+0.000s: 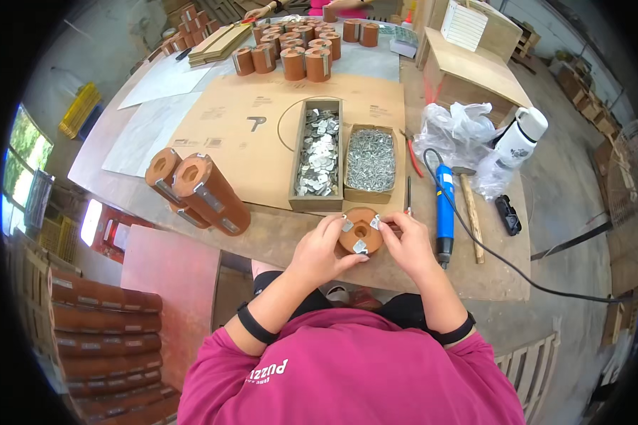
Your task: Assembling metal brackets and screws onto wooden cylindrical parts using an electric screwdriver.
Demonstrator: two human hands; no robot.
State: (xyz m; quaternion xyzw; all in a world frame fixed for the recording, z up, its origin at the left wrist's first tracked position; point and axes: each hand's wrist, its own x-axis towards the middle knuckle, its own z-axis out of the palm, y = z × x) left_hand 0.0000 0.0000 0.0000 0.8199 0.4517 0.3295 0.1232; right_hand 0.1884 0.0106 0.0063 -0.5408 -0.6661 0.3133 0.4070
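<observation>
At the near edge of the table stands a reddish-brown wooden cylinder (349, 236) with a hole in the middle of its top. Small silvery metal plates (360, 246) sit around its top rim. My left hand (317, 249) is closed around the left side, thumb along the near side and fingertips by the left plate. On the right, my right hand (409, 246) pinches at another plate (374, 222) on the rim. Just beyond lie a wooden box of loose metal plates (319, 159) and a cardboard box of small screws or nails (371, 159).
To the right lie a blue power tool (444, 205) with a black cord, a hammer (471, 212), red-handled pliers (414, 157), plastic bags (454, 131) and a white bottle (521, 134). Taller brown cylinders (213, 191) stand left; several more (294, 62) are at the back, near another person's hand (260, 12).
</observation>
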